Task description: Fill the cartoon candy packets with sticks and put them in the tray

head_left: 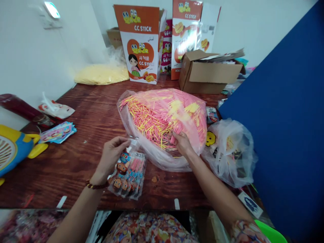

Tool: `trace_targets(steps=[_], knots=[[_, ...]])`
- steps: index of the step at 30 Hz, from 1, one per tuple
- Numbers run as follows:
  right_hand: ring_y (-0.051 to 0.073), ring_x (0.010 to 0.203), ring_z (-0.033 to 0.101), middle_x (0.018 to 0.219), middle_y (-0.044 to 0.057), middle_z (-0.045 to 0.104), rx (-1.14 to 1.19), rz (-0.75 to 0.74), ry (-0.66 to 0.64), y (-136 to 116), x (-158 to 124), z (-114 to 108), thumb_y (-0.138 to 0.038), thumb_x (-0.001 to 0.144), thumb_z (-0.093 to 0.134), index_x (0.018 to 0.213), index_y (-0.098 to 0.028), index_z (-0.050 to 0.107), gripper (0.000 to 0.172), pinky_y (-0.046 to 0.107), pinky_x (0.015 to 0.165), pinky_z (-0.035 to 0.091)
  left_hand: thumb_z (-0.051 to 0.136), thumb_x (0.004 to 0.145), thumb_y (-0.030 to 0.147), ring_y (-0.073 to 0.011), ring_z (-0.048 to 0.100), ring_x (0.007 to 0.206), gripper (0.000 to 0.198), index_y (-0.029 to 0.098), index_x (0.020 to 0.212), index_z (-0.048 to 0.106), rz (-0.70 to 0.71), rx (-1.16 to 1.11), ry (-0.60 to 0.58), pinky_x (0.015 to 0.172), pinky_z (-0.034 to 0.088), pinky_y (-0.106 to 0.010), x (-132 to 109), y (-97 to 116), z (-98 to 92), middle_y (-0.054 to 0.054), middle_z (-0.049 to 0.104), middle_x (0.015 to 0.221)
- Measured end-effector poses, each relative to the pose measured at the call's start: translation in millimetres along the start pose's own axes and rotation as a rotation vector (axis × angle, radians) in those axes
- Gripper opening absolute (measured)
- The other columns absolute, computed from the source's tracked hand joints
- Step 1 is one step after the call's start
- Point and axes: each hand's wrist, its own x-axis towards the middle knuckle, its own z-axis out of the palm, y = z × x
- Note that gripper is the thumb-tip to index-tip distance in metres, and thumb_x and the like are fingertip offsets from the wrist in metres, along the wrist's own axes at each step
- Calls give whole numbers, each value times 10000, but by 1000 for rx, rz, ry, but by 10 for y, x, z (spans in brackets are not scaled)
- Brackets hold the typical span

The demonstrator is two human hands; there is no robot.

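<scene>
A large clear plastic bag (152,158) lies open on the dark wooden table, full of thin pink and yellow sticks (149,123). My right hand (182,143) is at the bag's near side, its fingers closed on a small bunch of pink sticks (173,139). To the left, my left hand (113,152) pinches the top edge of a small clear packet (132,145). Beneath it lie several printed packets (129,185) with cartoon faces, overlapping, pink sticks showing in them.
Cartons (141,44) and an open brown box (210,72) stand at the back. Tied plastic bags (233,152) sit at the right by a blue panel (283,111). Blue cards (58,132), a tissue pack (60,110) and a yellow-blue object (15,148) lie left.
</scene>
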Motion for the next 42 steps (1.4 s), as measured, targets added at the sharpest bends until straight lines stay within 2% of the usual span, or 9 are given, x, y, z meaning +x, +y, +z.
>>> trace_targets(steps=[4, 8, 14, 18, 22, 26, 31, 37, 42], knots=[[180, 696, 661, 723, 2, 685, 4, 55, -90, -185, -121, 217, -457, 662, 804, 870, -218, 629, 362, 290, 605, 517, 771, 697, 380, -87, 484, 557, 257, 149, 693, 658, 17, 56, -207, 525, 371, -200, -19, -48, 357, 25, 583, 612], [186, 785, 649, 809, 11, 700, -339, -79, -205, -351, -298, 364, -467, 804, 684, 909, -227, 619, 269, 315, 722, 507, 727, 707, 383, -88, 446, 523, 258, 152, 644, 630, 5, 113, -287, 507, 341, -212, -30, -39, 562, 30, 539, 562], [197, 813, 574, 862, 47, 645, -959, -450, -418, -416, -413, 470, -225, 911, 498, 930, -211, 577, 82, 309, 736, 430, 690, 709, 344, -86, 411, 526, 218, 142, 640, 645, -5, 164, -337, 497, 314, -215, -48, -7, 613, 30, 529, 562], [180, 701, 517, 782, 27, 609, -1090, -509, -466, -339, -395, 492, -166, 910, 463, 958, -214, 574, 130, 286, 669, 379, 668, 744, 360, -89, 399, 522, 260, 149, 602, 619, 18, 188, -371, 501, 296, -219, -57, -38, 580, 31, 506, 541], [167, 646, 511, 713, -10, 600, -914, -426, -414, -384, -401, 501, -281, 909, 547, 947, -248, 594, 68, 276, 643, 385, 646, 799, 379, -101, 423, 547, 287, 159, 616, 625, 89, 210, -391, 531, 319, -225, -82, -57, 533, 23, 530, 567], [171, 661, 597, 726, -16, 652, -468, -224, -199, -522, -438, 574, -364, 887, 573, 978, -248, 594, 149, 296, 680, 470, 642, 837, 378, -124, 472, 605, 260, 176, 676, 663, 210, 239, -364, 584, 368, -230, -120, -74, 511, 11, 581, 626], [195, 839, 684, 792, -1, 686, 21, -259, -42, -649, -538, 797, -369, 872, 572, 988, -251, 560, 165, 351, 825, 536, 627, 875, 393, -133, 508, 658, 275, 176, 713, 672, 258, 227, -355, 626, 404, -229, -165, -111, 548, -1, 612, 688], [220, 948, 698, 808, 4, 684, 118, -219, -2, -638, -604, 1022, -422, 846, 575, 956, -267, 527, 196, 393, 857, 553, 616, 883, 448, -136, 508, 615, 302, 185, 755, 691, 197, 156, -332, 585, 414, -241, -206, -90, 606, 7, 578, 642], [221, 973, 690, 871, 17, 706, 15, -217, 11, -467, -613, 994, -464, 889, 529, 936, -267, 536, 202, 383, 827, 551, 626, 868, 468, -130, 494, 595, 322, 182, 733, 683, 197, 134, -309, 566, 403, -240, -195, -88, 627, 14, 551, 614]])
